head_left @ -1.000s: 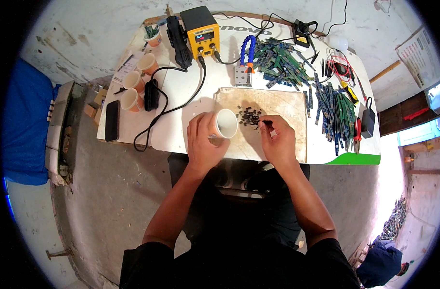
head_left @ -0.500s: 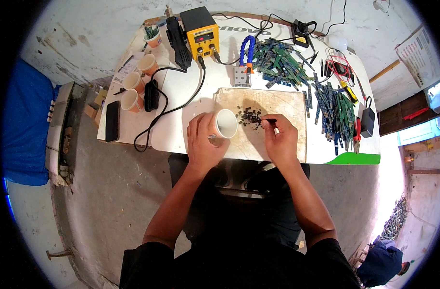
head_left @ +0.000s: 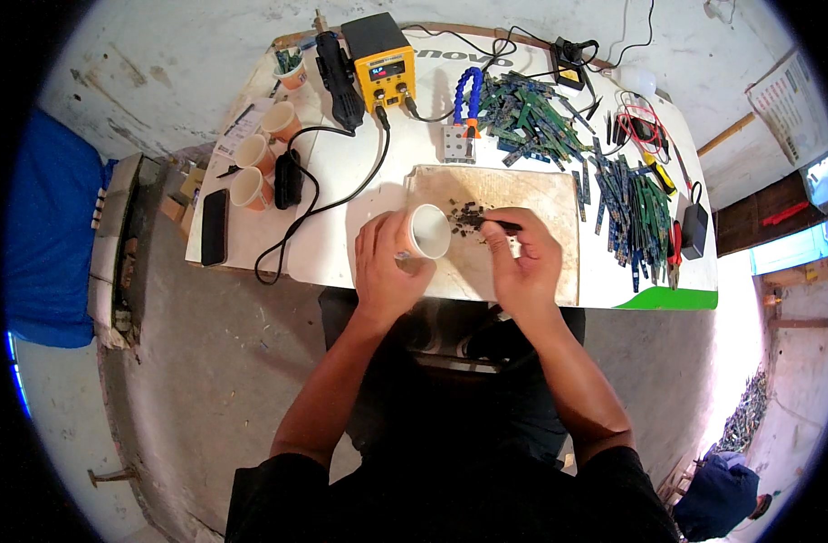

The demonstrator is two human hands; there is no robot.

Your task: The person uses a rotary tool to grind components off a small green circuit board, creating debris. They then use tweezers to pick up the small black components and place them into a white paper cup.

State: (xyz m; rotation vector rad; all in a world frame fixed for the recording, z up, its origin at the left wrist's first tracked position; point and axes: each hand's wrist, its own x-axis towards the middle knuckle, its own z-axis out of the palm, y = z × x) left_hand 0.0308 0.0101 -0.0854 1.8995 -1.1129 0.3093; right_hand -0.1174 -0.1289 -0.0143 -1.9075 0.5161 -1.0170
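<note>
My left hand (head_left: pixel 383 264) is wrapped round a paper cup (head_left: pixel 429 232), its white inside facing up, at the left edge of a worn tan board (head_left: pixel 540 195). Small dark chips (head_left: pixel 466 217) lie in a loose heap on the board, just right of the cup. Over the heap's right side, my right hand (head_left: pixel 528 258) pinches a slim black tool (head_left: pixel 504 224) that points left at the chips. Its exact kind is too small to tell, and its tip merges with the dark pieces.
Green circuit-board strips (head_left: pixel 536 118) pile up behind the board, with another stack (head_left: pixel 631 213) to the right. A yellow soldering station (head_left: pixel 387 77) stands at the back, its cables looping leftward. Paper cups (head_left: pixel 251 188) and a phone (head_left: pixel 215 226) sit at the left; red-handled pliers (head_left: pixel 674 244) at the right.
My right hand has shifted slightly left, carrying the slim black tool further over the chips. My left hand keeps the cup in about the same place. The soldering station's display has changed.
</note>
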